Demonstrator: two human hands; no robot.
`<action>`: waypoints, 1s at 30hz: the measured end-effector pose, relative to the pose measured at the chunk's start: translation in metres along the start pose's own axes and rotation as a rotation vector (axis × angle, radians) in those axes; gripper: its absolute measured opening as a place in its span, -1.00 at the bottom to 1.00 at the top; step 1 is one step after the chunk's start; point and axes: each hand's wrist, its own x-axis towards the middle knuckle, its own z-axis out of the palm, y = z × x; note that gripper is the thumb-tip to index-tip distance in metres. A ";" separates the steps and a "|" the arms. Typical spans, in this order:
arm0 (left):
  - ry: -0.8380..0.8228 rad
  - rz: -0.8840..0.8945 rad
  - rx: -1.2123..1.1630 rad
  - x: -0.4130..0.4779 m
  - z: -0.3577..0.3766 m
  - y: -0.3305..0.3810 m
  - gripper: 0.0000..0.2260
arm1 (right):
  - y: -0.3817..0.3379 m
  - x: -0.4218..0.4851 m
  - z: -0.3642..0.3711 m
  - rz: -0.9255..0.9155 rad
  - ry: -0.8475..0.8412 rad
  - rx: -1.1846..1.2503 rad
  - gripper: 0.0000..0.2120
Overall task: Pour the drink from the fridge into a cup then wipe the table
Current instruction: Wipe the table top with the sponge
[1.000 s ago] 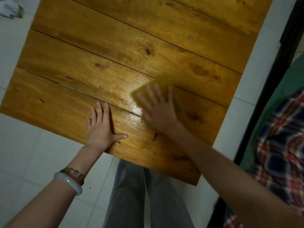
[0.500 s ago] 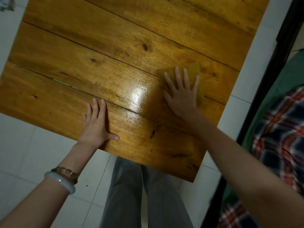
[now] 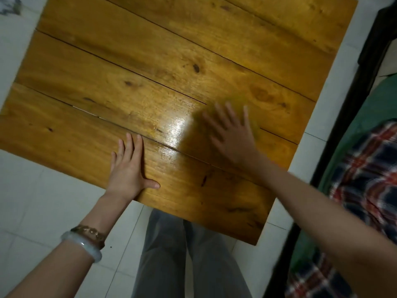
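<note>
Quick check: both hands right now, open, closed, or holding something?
The left hand is open, flat on the table, holding nothing.
The right hand is open, with spread fingers pressing the yellow-green cloth; it is motion-blurred.

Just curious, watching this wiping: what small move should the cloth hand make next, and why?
Probably slide the right hand and its cloth left across the glossy patch: the table beyond it looks dull, perhaps unwiped, and the left hand lies flat on the near plank.

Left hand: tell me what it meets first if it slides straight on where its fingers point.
Nothing, apparently: the left hand has only bare brown plank table ahead; the blurred yellow-green cloth lies rightward.
</note>
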 end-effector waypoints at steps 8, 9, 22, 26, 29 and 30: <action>0.007 0.007 -0.023 -0.002 -0.004 0.003 0.25 | -0.050 0.123 -0.027 0.178 -0.047 0.048 -0.42; 0.010 0.003 -0.021 -0.003 -0.005 0.003 0.25 | -0.063 0.115 -0.024 0.084 -0.033 0.027 -0.43; 0.000 -0.038 0.058 -0.007 -0.009 0.010 0.24 | 0.010 0.031 -0.015 -0.004 -0.105 -0.031 -0.44; 0.028 -0.021 0.021 -0.008 -0.008 0.007 0.24 | -0.028 0.112 -0.029 0.246 -0.081 0.054 -0.43; 0.060 -0.018 0.001 -0.012 -0.006 0.002 0.23 | -0.081 0.115 -0.027 0.030 -0.093 0.008 -0.42; 0.072 -0.018 0.005 -0.014 -0.004 -0.001 0.23 | -0.097 0.100 -0.021 -0.105 -0.094 -0.013 -0.42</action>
